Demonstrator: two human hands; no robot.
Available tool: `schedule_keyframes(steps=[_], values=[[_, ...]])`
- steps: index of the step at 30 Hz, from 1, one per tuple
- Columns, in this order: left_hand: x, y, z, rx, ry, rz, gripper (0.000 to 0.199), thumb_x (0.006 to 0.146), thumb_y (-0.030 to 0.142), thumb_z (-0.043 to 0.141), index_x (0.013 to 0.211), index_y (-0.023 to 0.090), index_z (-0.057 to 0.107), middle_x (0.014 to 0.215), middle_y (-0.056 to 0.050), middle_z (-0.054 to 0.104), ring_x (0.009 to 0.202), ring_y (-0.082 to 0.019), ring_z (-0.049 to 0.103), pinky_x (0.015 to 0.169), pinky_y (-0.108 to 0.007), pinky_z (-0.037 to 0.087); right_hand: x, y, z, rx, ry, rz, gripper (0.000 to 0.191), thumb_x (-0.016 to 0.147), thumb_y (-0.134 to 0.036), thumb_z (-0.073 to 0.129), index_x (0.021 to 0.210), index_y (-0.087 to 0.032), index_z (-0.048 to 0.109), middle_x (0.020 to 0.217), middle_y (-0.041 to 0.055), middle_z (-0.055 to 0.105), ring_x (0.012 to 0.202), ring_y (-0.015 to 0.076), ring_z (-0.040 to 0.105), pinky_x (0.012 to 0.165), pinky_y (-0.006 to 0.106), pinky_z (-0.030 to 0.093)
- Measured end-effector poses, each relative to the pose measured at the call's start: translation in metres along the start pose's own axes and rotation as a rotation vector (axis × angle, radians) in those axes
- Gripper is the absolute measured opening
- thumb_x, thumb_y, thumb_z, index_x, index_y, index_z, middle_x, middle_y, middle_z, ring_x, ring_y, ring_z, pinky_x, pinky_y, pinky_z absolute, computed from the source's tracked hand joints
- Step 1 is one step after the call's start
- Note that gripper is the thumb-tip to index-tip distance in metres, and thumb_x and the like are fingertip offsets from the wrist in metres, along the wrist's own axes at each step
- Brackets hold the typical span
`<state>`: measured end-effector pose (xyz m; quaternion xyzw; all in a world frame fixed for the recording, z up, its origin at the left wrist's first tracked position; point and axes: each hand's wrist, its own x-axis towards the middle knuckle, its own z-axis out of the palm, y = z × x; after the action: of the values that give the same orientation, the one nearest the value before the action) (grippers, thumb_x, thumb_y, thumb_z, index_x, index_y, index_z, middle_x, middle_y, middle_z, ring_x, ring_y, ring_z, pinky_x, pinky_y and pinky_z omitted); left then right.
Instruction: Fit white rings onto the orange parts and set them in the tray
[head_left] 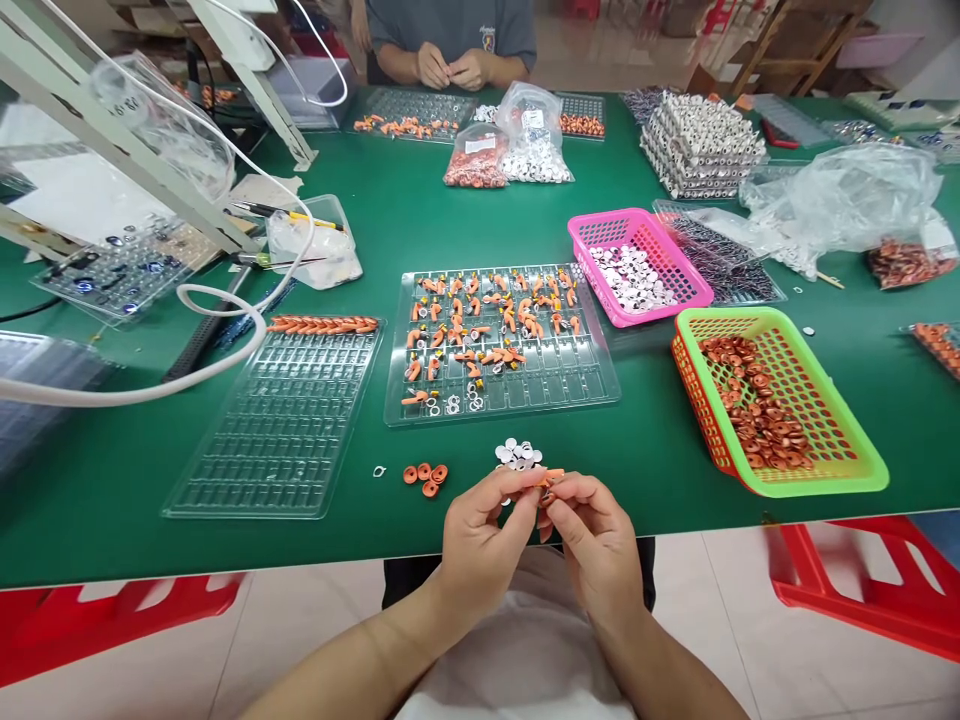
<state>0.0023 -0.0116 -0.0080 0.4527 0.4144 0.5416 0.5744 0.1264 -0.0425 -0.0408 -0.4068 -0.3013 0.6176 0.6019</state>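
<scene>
My left hand (pixel 480 535) and my right hand (pixel 604 545) meet at the table's front edge, both with fingers closed. Between the left fingertips is a small orange plastic part (pixel 553 475). Pinched in my right fingers is a small copper-coloured round part (pixel 547 497), touching or very near the orange one; the fingers partly hide both. Just beyond the hands lies a heap of white discs (pixel 517 455). Several copper-coloured round pieces (pixel 425 474) and a small white ring (pixel 379 471) lie to the left. A clear tray (pixel 555 390) holds orange curved parts and white rings.
On the right stand a green basket (pixel 844 440) of copper-coloured pieces and a pink basket (pixel 686 290) of white pieces. Left is another clear tray (pixel 262 440) with an orange row. A white cable (pixel 180 393) loops there. A co-worker's hands (pixel 450 68) are across the table.
</scene>
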Motion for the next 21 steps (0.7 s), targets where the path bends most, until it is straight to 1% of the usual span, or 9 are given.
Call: schedule_keyframes(steps=[7, 11, 13, 17, 19, 21], values=[[-0.0028, -0.0006, -0.0017, 0.068, 0.003, 0.017, 0.023, 0.090, 0.011, 0.062, 0.098, 0.025, 0.078, 0.095, -0.003, 0.078, 0.077, -0.015, 0.073, 0.065, -0.020, 0.061, -0.0025, -0.0020, 0.0043, -0.099, -0.008, -0.102, 0.011, 0.094, -0.021, 0.066, 0.102, -0.028, 0.069, 0.097, 0.0007, 0.064, 0.077, 0.0108, 0.065, 0.068, 0.021, 0.056], [-0.0034, -0.0023, -0.0028, 0.106, 0.013, 0.004, 0.024, 0.090, 0.011, 0.062, 0.099, 0.026, 0.078, 0.098, -0.003, 0.079, 0.089, -0.015, 0.074, 0.078, -0.021, 0.061, -0.0041, -0.0046, 0.0055, -0.221, -0.014, -0.166, 0.015, 0.093, -0.020, 0.066, 0.105, -0.028, 0.069, 0.098, 0.0024, 0.066, 0.083, 0.0135, 0.067, 0.071, 0.023, 0.058], [-0.0029, -0.0032, -0.0029, 0.130, 0.016, 0.001, 0.024, 0.090, 0.011, 0.061, 0.099, 0.026, 0.078, 0.099, -0.003, 0.079, 0.091, -0.016, 0.074, 0.081, -0.023, 0.061, -0.0048, -0.0051, 0.0053, -0.275, 0.001, -0.191, 0.016, 0.092, -0.020, 0.067, 0.106, -0.028, 0.069, 0.098, 0.0029, 0.068, 0.084, 0.0144, 0.068, 0.072, 0.023, 0.059], [-0.0018, -0.0026, -0.0025, 0.156, 0.023, 0.003, 0.022, 0.090, 0.011, 0.061, 0.098, 0.023, 0.078, 0.099, -0.005, 0.079, 0.086, -0.017, 0.074, 0.077, -0.023, 0.062, -0.0052, -0.0046, 0.0047, -0.298, 0.066, -0.199, 0.016, 0.091, -0.020, 0.069, 0.104, -0.027, 0.070, 0.094, 0.0024, 0.070, 0.083, 0.0152, 0.070, 0.074, 0.025, 0.061], [-0.0020, -0.0018, -0.0027, 0.161, 0.016, 0.012, 0.022, 0.090, 0.011, 0.061, 0.099, 0.022, 0.077, 0.098, -0.005, 0.079, 0.085, -0.017, 0.074, 0.074, -0.023, 0.062, -0.0047, -0.0043, 0.0051, -0.294, 0.074, -0.192, 0.014, 0.090, -0.020, 0.069, 0.103, -0.027, 0.071, 0.092, 0.0023, 0.072, 0.082, 0.0158, 0.072, 0.075, 0.027, 0.062], [-0.0027, -0.0019, -0.0032, 0.167, 0.006, 0.025, 0.022, 0.090, 0.011, 0.061, 0.099, 0.022, 0.077, 0.098, -0.005, 0.079, 0.085, -0.017, 0.074, 0.075, -0.023, 0.062, -0.0039, -0.0042, 0.0060, -0.283, 0.068, -0.190, 0.014, 0.091, -0.020, 0.069, 0.103, -0.027, 0.071, 0.092, 0.0020, 0.073, 0.080, 0.0154, 0.072, 0.074, 0.027, 0.063]])
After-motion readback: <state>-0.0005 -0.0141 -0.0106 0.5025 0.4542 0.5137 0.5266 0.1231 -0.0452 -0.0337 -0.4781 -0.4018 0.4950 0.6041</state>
